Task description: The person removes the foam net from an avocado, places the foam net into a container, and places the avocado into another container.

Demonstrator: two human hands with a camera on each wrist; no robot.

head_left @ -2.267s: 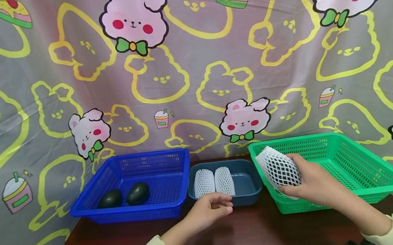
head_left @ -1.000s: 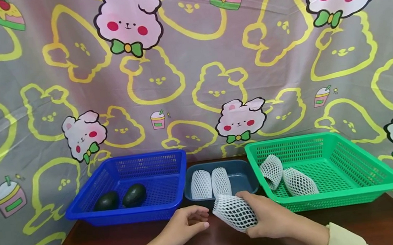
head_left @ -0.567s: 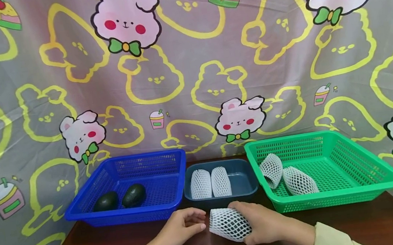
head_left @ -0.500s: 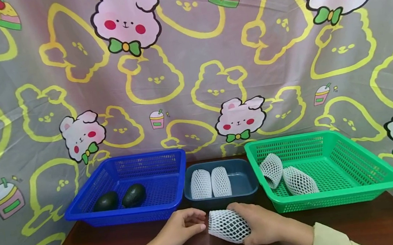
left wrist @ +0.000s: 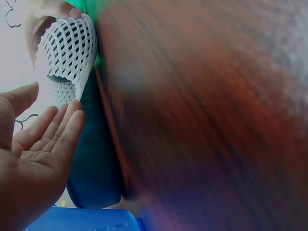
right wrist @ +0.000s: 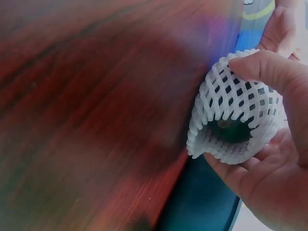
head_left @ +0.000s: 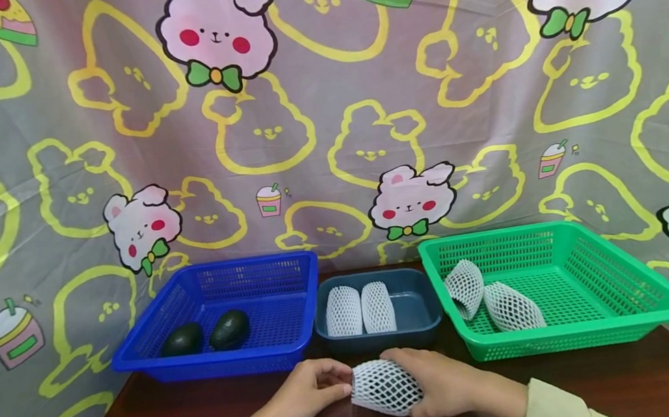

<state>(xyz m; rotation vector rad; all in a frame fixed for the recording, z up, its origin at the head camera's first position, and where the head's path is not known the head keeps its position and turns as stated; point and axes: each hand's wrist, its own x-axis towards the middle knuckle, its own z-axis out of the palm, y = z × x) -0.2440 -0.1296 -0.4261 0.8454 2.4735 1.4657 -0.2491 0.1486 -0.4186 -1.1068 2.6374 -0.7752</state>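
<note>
At the right of the frame, my right hand [right wrist: 276, 185] grips a white foam net [right wrist: 236, 98], thumb over the top and fingers beneath. The net's open end faces me, showing a dark green fruit [right wrist: 236, 131] with a small brownish spot. My left hand [right wrist: 280, 31] sits beyond it at upper right, near a bright blue patch [right wrist: 249, 38]. Dark teal plastic [right wrist: 202, 192] fills bottom centre; reddish-brown wood [right wrist: 91, 101] spreads across the left.
</note>
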